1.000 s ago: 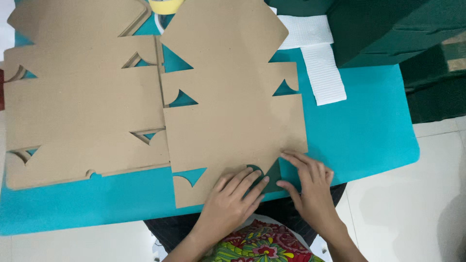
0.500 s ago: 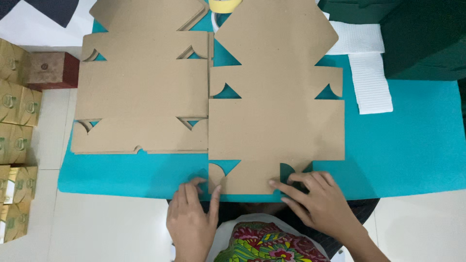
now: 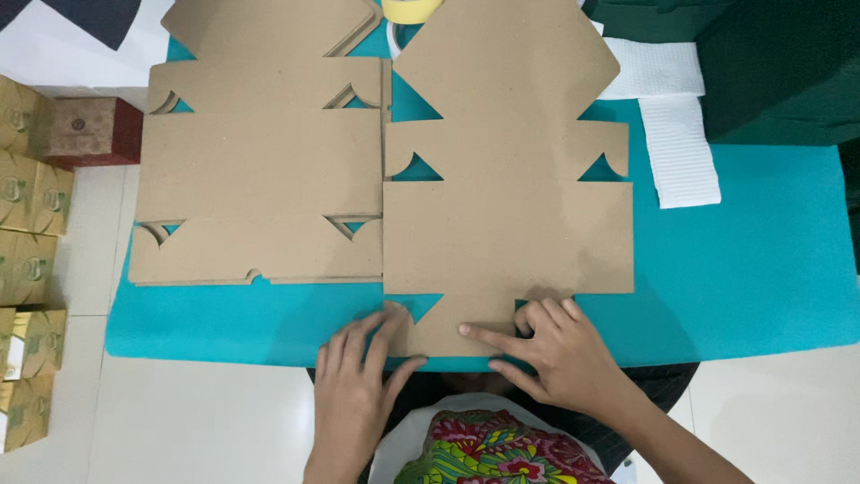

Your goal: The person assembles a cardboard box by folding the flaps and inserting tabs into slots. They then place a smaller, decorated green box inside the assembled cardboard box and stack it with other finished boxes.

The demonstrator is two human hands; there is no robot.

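Left hand [image 3: 354,394]: fingers spread flat, tips on left corner of near flap of cardboard blank [image 3: 506,233]; nothing gripped. Right hand [image 3: 555,354]: fingers splayed, index pressing flap centre. Blank lies flat on teal mat [image 3: 743,269] covering bench. Second blank [image 3: 260,175] just beside, left. White corrugated strip [image 3: 681,148] far right. Gold boxes [image 3: 27,251] on floor, left.

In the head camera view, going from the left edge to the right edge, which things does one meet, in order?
Stacked golden boxes → left flat cardboard cutout → right flat cardboard cutout, with both hands on its near flap → white ribbed sheet → dark green cloth.
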